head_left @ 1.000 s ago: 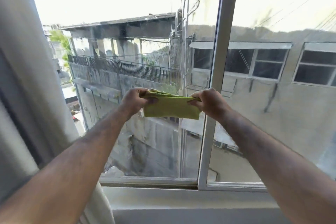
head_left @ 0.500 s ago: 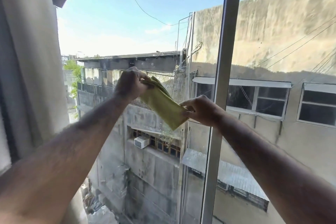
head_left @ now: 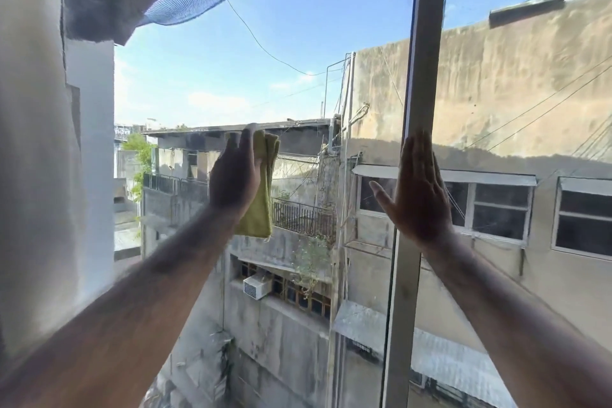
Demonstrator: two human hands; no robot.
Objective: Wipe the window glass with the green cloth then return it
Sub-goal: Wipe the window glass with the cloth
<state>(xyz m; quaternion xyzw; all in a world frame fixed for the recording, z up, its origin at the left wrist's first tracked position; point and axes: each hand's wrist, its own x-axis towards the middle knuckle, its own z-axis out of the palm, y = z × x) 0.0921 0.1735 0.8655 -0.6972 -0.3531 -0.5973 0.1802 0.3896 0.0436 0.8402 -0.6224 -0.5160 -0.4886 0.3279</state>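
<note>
The folded green cloth (head_left: 260, 195) is pressed flat against the left pane of the window glass (head_left: 298, 76) under my left hand (head_left: 235, 175), hanging down past my wrist. My right hand (head_left: 415, 189) is spread flat, fingers up and thumb out, resting on the window's upright frame bar (head_left: 427, 43) and the glass beside it. It holds nothing.
A pale curtain (head_left: 36, 142) hangs along the left edge of the window. The right pane (head_left: 530, 109) lies beyond the frame bar. Outside are grey concrete buildings, a blue net at top left and overhead wires.
My right hand has let go of the cloth and moved right onto the frame bar. My left hand has pressed the cloth flat on the glass. The view has tilted upward.
</note>
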